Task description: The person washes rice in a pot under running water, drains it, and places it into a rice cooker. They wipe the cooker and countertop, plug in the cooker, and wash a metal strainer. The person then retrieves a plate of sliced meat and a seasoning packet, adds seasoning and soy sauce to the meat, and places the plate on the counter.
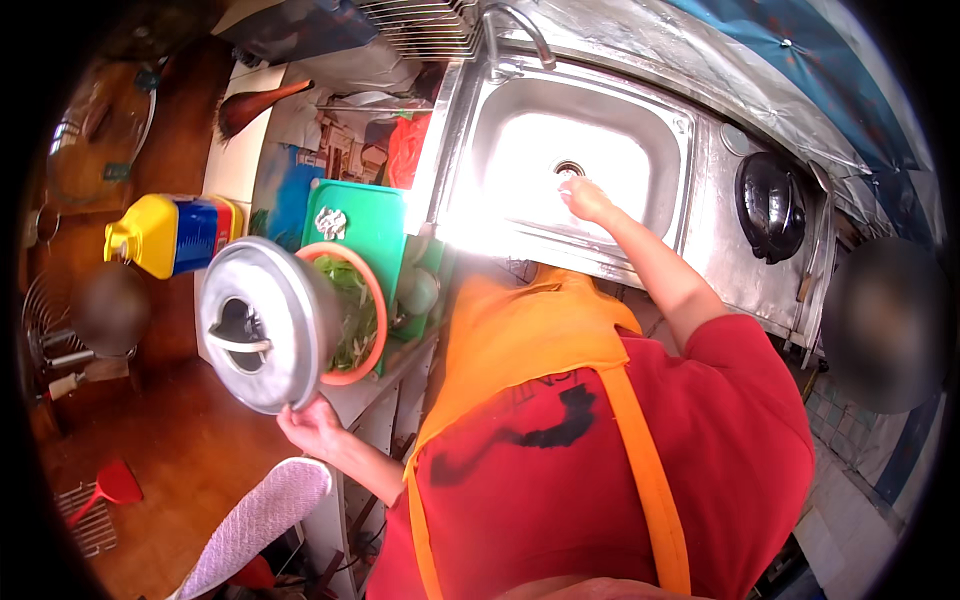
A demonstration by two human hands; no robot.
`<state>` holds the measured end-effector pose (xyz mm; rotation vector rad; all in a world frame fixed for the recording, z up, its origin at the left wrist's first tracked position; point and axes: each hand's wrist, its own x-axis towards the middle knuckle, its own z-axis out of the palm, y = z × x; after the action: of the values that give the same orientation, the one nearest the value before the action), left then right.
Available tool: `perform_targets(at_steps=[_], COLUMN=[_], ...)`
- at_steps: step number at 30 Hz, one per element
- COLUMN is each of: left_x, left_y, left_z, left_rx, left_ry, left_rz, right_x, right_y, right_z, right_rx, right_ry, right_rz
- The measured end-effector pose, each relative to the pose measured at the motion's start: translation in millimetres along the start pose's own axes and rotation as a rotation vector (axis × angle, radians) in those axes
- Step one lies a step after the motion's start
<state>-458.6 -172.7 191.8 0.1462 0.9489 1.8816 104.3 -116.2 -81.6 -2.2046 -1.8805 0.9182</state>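
My right hand (585, 199) reaches down into the stainless steel sink (664, 135), its fingers bunched over the drain (568, 168). Glare hides whether anything is pinched there. To the left, my left hand (313, 426) is at the rim of a grey metal pot with a lid (262, 322). Its fingertips touch the rim from below, but how firmly they hold it is unclear. Beside the pot, an orange-rimmed bowl (380, 322) contains leafy greens (349, 300). The bowl rests on a green tray (360, 206), partly hidden by the pot.
A curved faucet (525, 22) rises behind the sink, near a wire rack (420, 26). A glossy black object (769, 206) lies on the right drainboard (709, 202). A yellow jug (161, 232) and a brush (259, 109) lie left. A lilac cloth (262, 517) is below my left hand.
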Motion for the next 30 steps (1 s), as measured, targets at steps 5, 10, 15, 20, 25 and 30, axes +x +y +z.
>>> perform_targets(at_steps=[5,10,15,20,25,30], left_x=[-74.7,-108.1,-105.4,-74.4,-32.2,-29.5], left_y=[-64.1,-156.3,-264.0,-373.2,-454.2,-493.1], left_z=[64.4,111.2,150.1,150.4,105.7,108.2], left_rx=[0.193,0.231,0.377,0.459,0.411,0.459], left_ry=[0.029,0.003,-0.128,-0.338,-0.21,-0.196], left_rz=[-0.315,-0.595,-0.792,-0.892,-0.974,-0.984], right_x=[35.3,9.2,-28.6,21.2,88.3,179.1], right_y=[9.8,51.9,95.8,134.1,22.6,-16.5], right_z=[32.3,44.6,-24.9,-82.3,-163.5,-148.1], right_rx=[-0.315,-0.369,-0.202,0.5,0.723,0.499], right_ry=[-0.23,-0.343,-0.297,0.667,0.731,0.595], right_rz=[-0.09,0.04,0.416,0.318,-0.076,-0.469])
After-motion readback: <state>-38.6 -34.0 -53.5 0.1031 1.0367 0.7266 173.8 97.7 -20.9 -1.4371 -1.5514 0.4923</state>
